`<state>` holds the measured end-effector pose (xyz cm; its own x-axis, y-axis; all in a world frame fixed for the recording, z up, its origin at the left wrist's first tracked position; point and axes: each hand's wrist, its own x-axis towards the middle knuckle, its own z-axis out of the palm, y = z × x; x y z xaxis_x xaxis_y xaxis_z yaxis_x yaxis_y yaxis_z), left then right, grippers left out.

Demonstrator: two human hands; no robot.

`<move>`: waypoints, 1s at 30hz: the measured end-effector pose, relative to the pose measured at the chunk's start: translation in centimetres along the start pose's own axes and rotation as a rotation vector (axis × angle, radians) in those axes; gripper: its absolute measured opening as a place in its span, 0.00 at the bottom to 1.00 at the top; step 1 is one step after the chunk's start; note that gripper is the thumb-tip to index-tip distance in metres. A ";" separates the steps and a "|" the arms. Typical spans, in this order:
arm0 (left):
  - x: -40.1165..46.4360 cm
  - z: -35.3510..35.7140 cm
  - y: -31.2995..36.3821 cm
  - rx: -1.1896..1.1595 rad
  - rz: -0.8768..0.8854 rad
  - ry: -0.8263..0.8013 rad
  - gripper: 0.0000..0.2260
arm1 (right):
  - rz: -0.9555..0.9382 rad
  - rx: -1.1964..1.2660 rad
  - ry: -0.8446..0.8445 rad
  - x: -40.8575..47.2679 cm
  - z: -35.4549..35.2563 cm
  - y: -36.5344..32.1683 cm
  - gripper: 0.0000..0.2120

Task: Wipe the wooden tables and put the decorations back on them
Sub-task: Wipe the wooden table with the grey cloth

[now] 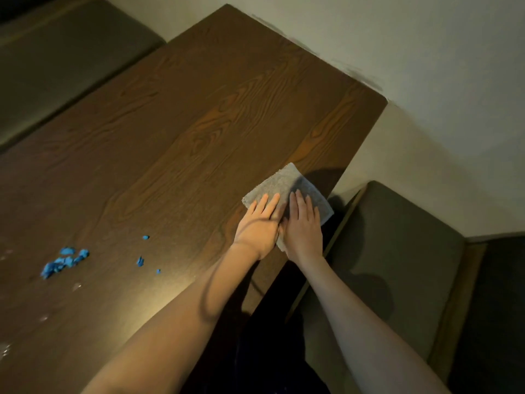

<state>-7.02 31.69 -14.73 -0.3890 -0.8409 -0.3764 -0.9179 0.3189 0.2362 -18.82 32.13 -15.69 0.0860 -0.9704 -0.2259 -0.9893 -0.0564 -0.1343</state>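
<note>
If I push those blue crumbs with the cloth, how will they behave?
The blue crumbs look small and loose, so they would likely scatter rather than move together. Some stray bits lie apart already. The grey cloth lies flat under both hands, so it should sweep them along the table.

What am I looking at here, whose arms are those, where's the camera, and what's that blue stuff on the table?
There is no machine here. The single picture comes from a camera worn on a person's head, looking down at their own bare arms. Both hands, the left hand and the right hand, lie flat with straight fingers on a folded grey cloth, pressing it onto a dark wooden table near its right edge. The blue bits are small crumbled scraps lying loose on the table to the left; what they are made of I cannot tell. Cushioned benches flank the table.
</note>
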 end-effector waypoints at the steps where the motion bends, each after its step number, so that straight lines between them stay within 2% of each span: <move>1: -1.7 0.4 -0.2 -0.004 -0.013 0.011 0.25 | 0.000 -0.006 -0.013 -1.3 0.3 -1.0 0.28; 6: -8.0 2.1 -1.9 -0.021 -0.047 0.036 0.27 | -0.068 -0.137 -0.076 -6.3 2.0 -5.0 0.34; 9: -11.7 2.8 -3.3 0.007 -0.043 0.080 0.26 | -0.128 -0.043 -0.092 -9.2 3.0 -7.8 0.40; 12: -14.2 3.5 -4.0 0.062 -0.044 0.071 0.27 | -0.125 0.006 -0.003 -10.3 4.0 -9.1 0.37; 15: -14.6 4.1 -4.1 0.086 -0.065 0.052 0.28 | -0.153 0.032 -0.085 -10.3 4.1 -8.6 0.35; 17: -13.8 4.0 -4.0 0.092 -0.071 0.044 0.32 | -0.163 0.068 -0.082 -9.8 3.4 -8.0 0.34; 19: -12.4 3.7 -3.7 0.098 -0.081 0.034 0.28 | -0.167 0.069 -0.054 -8.7 3.3 -7.2 0.36; 21: -10.5 3.0 -3.2 0.084 -0.087 0.037 0.27 | -0.168 0.000 -0.008 -7.1 3.1 -6.0 0.41; 23: -8.3 2.0 -2.8 0.069 -0.086 0.027 0.27 | -0.165 -0.112 -0.036 -5.3 2.6 -4.7 0.45; 25: -5.8 1.0 -2.4 0.048 -0.080 0.022 0.27 | -0.150 -0.169 -0.022 -3.4 2.1 -3.3 0.40; 27: -3.1 0.1 -2.0 0.027 -0.077 0.011 0.27 | -0.130 -0.115 0.024 -1.3 1.2 -2.0 0.33; 30: 0.4 -0.8 -1.4 0.031 -0.067 0.010 0.26 | -0.112 -0.022 0.030 1.2 -0.1 -0.3 0.30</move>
<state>-5.87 30.52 -14.47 -0.3261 -0.8648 -0.3817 -0.9438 0.2752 0.1829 -18.42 30.98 -15.84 0.1932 -0.9643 -0.1811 -0.9760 -0.1701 -0.1358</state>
